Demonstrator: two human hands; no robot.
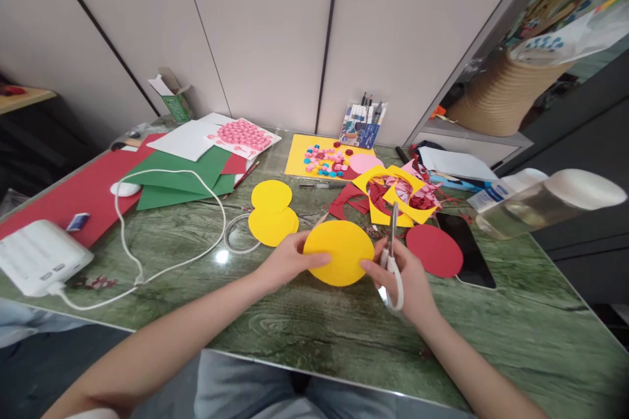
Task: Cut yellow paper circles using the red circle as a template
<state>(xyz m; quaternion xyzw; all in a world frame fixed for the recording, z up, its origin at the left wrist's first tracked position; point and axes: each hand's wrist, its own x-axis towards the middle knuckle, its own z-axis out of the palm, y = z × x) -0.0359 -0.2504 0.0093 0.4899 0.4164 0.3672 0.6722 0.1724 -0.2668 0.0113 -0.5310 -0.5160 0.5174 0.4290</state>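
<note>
Between my two hands is a yellow paper circle (pixel 339 270), held up just above the table. My left hand (pixel 289 260) pinches its left edge, thumb on top. On the other side my right hand (pixel 407 278) touches the right edge with its thumb and also grips a pair of white-handled scissors (pixel 396 272), blades pointing away from me. Two more yellow paper circles (pixel 272 226) lie overlapping to the left. A red paper circle (pixel 435 251) rests right of my right hand, partly over a black phone (pixel 472 258). Yellow cut-out scraps (pixel 381 213) and red scraps lie beyond my hands.
A yellow sheet (pixel 297 157) with small coloured balls lies at the back. Green paper (pixel 170 173), red paper (pixel 63 200) and a white charger (pixel 42 258) with a looping cable are on the left. A tilted clear bottle (pixel 535 209) is on the right.
</note>
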